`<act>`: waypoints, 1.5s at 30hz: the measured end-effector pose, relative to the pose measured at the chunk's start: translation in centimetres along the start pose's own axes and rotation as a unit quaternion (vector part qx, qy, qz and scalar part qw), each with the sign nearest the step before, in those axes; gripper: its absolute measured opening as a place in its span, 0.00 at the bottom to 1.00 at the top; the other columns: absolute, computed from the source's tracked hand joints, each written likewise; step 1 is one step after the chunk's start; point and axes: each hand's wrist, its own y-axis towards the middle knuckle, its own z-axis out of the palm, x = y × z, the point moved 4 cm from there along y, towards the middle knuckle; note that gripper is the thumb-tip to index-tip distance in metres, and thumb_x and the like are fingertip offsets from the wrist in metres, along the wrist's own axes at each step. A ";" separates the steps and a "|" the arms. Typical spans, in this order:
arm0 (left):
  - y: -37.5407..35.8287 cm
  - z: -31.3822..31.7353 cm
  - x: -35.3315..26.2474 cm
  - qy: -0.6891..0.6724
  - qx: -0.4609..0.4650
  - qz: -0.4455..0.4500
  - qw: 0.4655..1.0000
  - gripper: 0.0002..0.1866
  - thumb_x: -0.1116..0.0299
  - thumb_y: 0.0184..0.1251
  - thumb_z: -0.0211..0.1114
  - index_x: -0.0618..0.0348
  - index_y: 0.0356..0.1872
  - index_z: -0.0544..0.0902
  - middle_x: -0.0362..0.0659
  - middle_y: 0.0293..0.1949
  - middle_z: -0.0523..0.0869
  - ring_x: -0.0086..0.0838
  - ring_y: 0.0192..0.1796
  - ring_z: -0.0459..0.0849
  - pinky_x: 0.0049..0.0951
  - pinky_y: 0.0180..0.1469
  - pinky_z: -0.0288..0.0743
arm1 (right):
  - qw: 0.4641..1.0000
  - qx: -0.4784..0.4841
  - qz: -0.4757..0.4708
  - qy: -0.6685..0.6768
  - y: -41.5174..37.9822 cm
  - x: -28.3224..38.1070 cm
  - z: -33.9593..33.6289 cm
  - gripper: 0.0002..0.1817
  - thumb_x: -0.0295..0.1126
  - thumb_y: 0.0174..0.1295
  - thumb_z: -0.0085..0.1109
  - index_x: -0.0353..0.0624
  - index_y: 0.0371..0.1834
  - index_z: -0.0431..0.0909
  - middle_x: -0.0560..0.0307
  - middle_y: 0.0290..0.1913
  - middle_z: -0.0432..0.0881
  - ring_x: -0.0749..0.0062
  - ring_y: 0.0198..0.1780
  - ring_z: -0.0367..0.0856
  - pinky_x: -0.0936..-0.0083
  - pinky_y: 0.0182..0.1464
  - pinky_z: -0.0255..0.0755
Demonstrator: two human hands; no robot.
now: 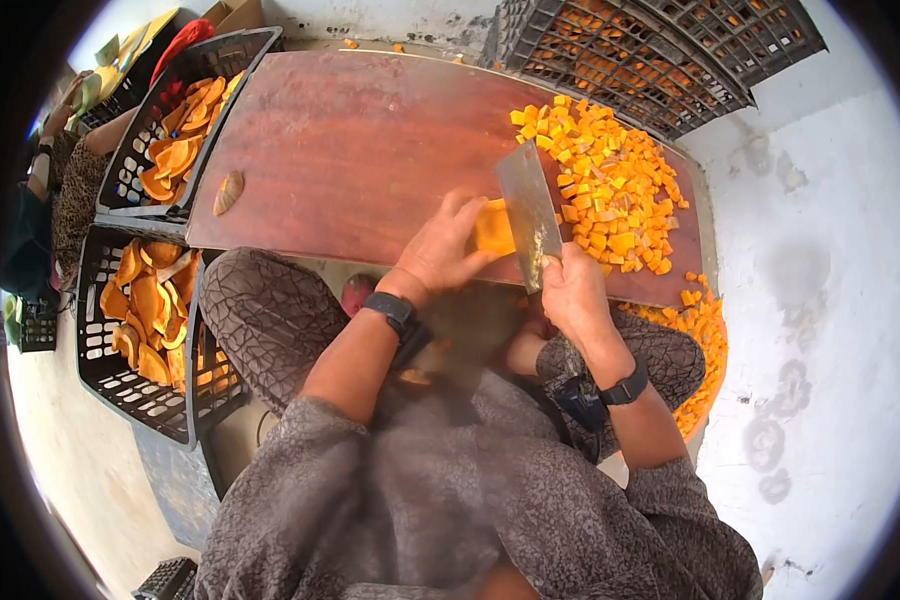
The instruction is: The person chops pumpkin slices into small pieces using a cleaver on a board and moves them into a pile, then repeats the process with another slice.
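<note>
My right hand [576, 292] is closed round the handle of a cleaver [531, 205], whose broad blade stands upright over the board. Close to the blade's left face, my left hand [438, 245] grips a piece of orange pumpkin [493, 228] with its fingers and thumb. Whether the edge is cutting into the flesh cannot be seen. Right of the blade lies a heap of pumpkin cubes [620, 190], spread over the end of the reddish wooden board [340, 140]. A single pumpkin offcut [228, 193] lies near the board's left edge.
Black crates of pumpkin slices stand at left, one farther back [140, 212] and one nearer [135, 395]. Stacked black crates [630, 60] rise behind the board. More cubes [708, 345] fill the floor area below right, beside a white wall [810, 300]. Another person's arm [110, 132] shows far left.
</note>
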 end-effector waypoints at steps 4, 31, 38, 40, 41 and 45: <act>0.0 -0.1 -0.2 0.002 0.017 -0.023 1.000 0.32 0.61 0.53 0.71 0.58 0.59 0.72 0.55 0.55 0.73 0.53 0.54 0.77 0.44 0.54 0.75 | 0.998 0.030 0.031 0.035 -0.5 0.2 -0.1 0.10 0.29 0.65 0.55 0.30 0.36 0.73 0.30 0.30 0.79 0.33 0.37 0.80 0.52 0.38 0.73; 0.3 -0.1 -0.1 0.020 -0.009 0.018 1.000 0.34 0.63 0.52 0.72 0.55 0.63 0.71 0.58 0.58 0.73 0.54 0.58 0.75 0.43 0.59 0.73 | 0.993 0.083 -0.035 -0.076 1.3 2.3 0.3 0.08 0.28 0.66 0.51 0.31 0.38 0.71 0.29 0.30 0.79 0.32 0.38 0.79 0.49 0.40 0.72; 0.3 -0.2 -0.2 0.017 0.015 -0.011 1.000 0.35 0.65 0.51 0.72 0.54 0.64 0.71 0.58 0.59 0.72 0.54 0.59 0.75 0.43 0.60 0.73 | 0.989 0.117 -0.039 -0.076 1.1 2.6 -1.8 0.09 0.28 0.64 0.53 0.31 0.38 0.71 0.28 0.34 0.79 0.33 0.40 0.80 0.50 0.42 0.73; 0.3 -0.1 -0.1 0.028 0.002 0.015 1.000 0.35 0.65 0.51 0.72 0.54 0.63 0.71 0.58 0.59 0.73 0.54 0.59 0.74 0.43 0.60 0.73 | 0.987 0.136 -0.023 -0.081 0.9 2.6 -2.0 0.09 0.28 0.64 0.53 0.31 0.38 0.71 0.28 0.34 0.79 0.33 0.40 0.80 0.50 0.42 0.73; 0.3 0.1 -0.1 0.026 0.004 0.014 1.000 0.35 0.65 0.51 0.72 0.54 0.63 0.71 0.58 0.59 0.73 0.54 0.59 0.74 0.43 0.60 0.73 | 0.986 0.140 -0.024 -0.092 1.1 2.4 -1.6 0.09 0.29 0.64 0.52 0.31 0.38 0.71 0.29 0.34 0.80 0.33 0.40 0.80 0.50 0.42 0.73; 0.4 0.2 -0.1 0.014 0.016 0.007 1.000 0.35 0.67 0.50 0.72 0.54 0.63 0.71 0.57 0.58 0.73 0.53 0.60 0.74 0.43 0.61 0.72 | 0.990 0.093 -0.023 -0.105 2.9 1.9 1.8 0.10 0.30 0.65 0.52 0.31 0.39 0.72 0.30 0.34 0.81 0.34 0.40 0.80 0.49 0.43 0.74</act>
